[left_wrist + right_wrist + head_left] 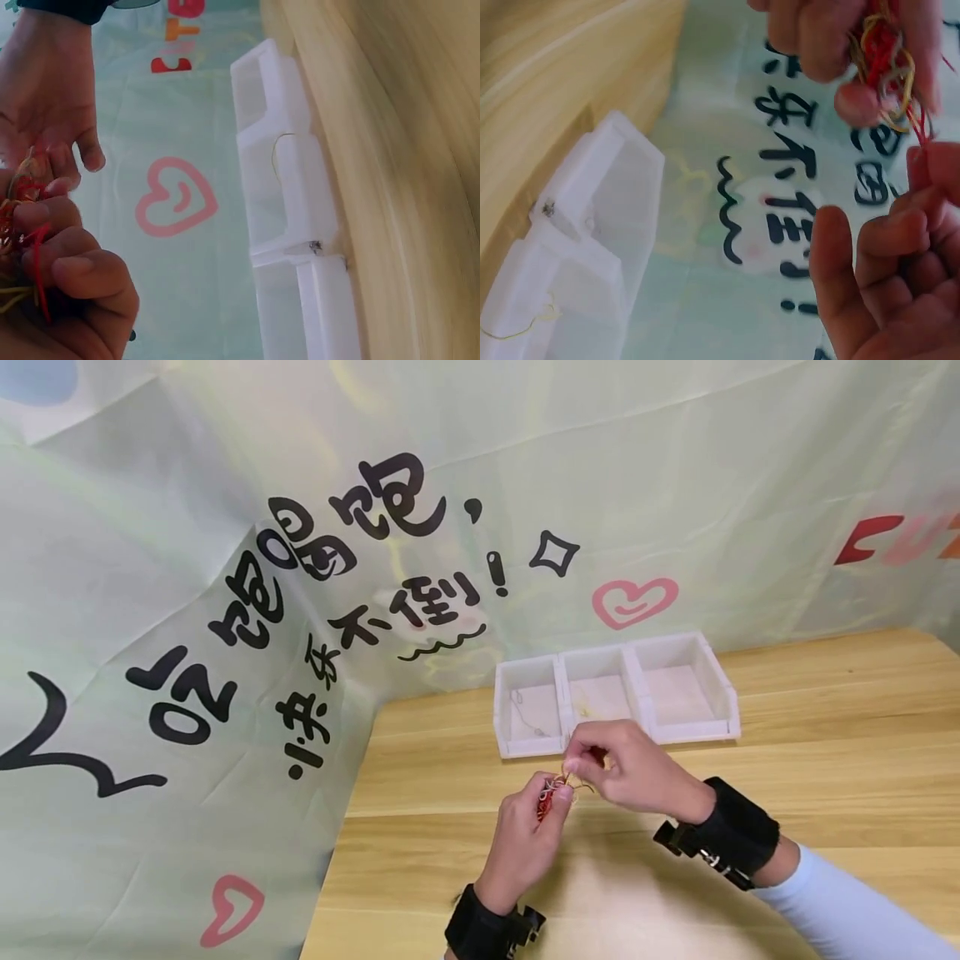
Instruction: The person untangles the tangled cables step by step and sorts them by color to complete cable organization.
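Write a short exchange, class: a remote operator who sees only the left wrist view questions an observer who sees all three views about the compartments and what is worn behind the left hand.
Operator: I see the left hand gripping tangled cords. What lies inside the leftmost compartment?
Observer: The head view shows a thin pale strand lying in it.
Operator: Is anything worn just behind that hand? My view cuts it off.
Observer: Yes, the head view shows a black wristband there.
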Demonstrator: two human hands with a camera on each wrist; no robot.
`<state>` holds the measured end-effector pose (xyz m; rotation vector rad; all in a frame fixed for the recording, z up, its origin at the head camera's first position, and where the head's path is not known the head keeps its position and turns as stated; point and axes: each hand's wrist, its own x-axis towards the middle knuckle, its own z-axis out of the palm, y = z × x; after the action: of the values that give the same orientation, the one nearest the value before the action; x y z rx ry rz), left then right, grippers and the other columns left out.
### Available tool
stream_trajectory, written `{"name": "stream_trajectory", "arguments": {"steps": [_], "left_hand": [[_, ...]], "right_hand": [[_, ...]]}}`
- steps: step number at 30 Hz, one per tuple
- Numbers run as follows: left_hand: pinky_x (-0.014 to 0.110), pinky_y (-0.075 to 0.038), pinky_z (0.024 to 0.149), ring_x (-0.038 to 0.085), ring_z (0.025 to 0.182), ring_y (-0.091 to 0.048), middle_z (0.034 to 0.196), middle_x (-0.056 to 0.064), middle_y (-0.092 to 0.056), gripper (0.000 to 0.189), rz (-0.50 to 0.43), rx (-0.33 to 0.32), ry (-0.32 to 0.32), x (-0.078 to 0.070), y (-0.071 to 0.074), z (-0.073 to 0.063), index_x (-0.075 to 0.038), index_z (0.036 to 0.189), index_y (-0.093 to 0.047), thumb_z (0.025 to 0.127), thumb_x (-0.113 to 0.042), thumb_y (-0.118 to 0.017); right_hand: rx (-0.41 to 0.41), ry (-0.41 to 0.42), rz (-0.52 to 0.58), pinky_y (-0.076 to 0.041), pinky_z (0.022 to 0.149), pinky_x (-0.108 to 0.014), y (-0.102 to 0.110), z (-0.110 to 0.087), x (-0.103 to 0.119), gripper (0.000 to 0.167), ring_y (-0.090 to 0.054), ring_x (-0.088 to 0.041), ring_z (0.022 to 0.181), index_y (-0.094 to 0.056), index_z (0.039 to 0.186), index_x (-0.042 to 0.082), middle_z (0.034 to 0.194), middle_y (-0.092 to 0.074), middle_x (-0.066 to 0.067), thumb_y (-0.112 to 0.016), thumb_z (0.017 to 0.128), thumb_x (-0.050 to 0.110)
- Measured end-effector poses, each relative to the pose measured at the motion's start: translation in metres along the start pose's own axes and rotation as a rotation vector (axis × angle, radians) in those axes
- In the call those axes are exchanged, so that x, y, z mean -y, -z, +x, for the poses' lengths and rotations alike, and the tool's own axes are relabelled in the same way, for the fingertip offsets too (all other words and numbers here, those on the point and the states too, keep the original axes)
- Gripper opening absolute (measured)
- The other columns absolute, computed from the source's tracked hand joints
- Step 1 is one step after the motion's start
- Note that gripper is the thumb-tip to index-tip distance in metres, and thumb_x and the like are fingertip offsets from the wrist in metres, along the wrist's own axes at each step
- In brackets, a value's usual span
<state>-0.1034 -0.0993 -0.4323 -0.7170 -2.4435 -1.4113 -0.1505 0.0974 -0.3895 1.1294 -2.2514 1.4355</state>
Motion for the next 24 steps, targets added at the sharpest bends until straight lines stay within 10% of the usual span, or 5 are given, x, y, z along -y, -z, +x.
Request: {"name": "stream_trajectory", "arguments": {"steps": [13, 18, 22, 24], "left_hand": [[0.021, -0.034, 0.057, 0.008, 0.061, -0.042, 0.071, -0.008, -0.047, 0.021, -0.144, -0.048, 0.087, 0.001, 0.000, 0.002, -0.010, 0.099, -0.065, 0.107, -0.026, -0.053], [0.020, -0.036, 0.054, 0.005, 0.060, -0.045, 0.071, -0.008, -0.050, 0.019, -0.061, -0.001, 0.101, 0.003, 0.002, 0.005, -0.013, 0.100, -0.067, 0.105, -0.028, -0.057], [0.018, -0.039, 0.050, 0.001, 0.059, -0.048, 0.072, -0.011, -0.054, 0.007, 0.083, 0.061, 0.063, 0.001, 0.006, 0.010, -0.018, 0.094, -0.065, 0.099, -0.022, -0.064], [0.017, -0.040, 0.050, 0.000, 0.059, -0.049, 0.073, -0.013, -0.056, 0.003, 0.153, 0.076, 0.041, -0.002, 0.007, 0.013, -0.018, 0.093, -0.064, 0.093, -0.017, -0.067]], "right_hand": [[-0.307, -0.257, -0.018, -0.045, 0.068, -0.021, 0.006, -0.018, -0.005, 0.013, -0.058, -0.013, 0.072, -0.071, 0.088, 0.011, 0.081, -0.067, 0.002, -0.068, 0.095, 0.001], [-0.256, -0.023, -0.316, -0.051, 0.074, -0.028, 0.007, -0.023, -0.009, 0.018, -0.063, -0.017, 0.084, -0.072, 0.103, 0.003, 0.095, -0.069, -0.002, -0.070, 0.086, -0.001], [-0.015, 0.248, -0.576, -0.051, 0.089, -0.048, 0.004, -0.020, -0.003, 0.054, -0.061, -0.033, 0.109, -0.060, 0.130, -0.006, 0.122, -0.063, -0.017, -0.062, 0.076, -0.005], [0.109, 0.326, -0.660, -0.051, 0.084, -0.046, 0.001, -0.019, 0.000, 0.052, -0.062, -0.032, 0.101, -0.062, 0.121, -0.007, 0.112, -0.065, -0.016, -0.061, 0.069, -0.009]]}}
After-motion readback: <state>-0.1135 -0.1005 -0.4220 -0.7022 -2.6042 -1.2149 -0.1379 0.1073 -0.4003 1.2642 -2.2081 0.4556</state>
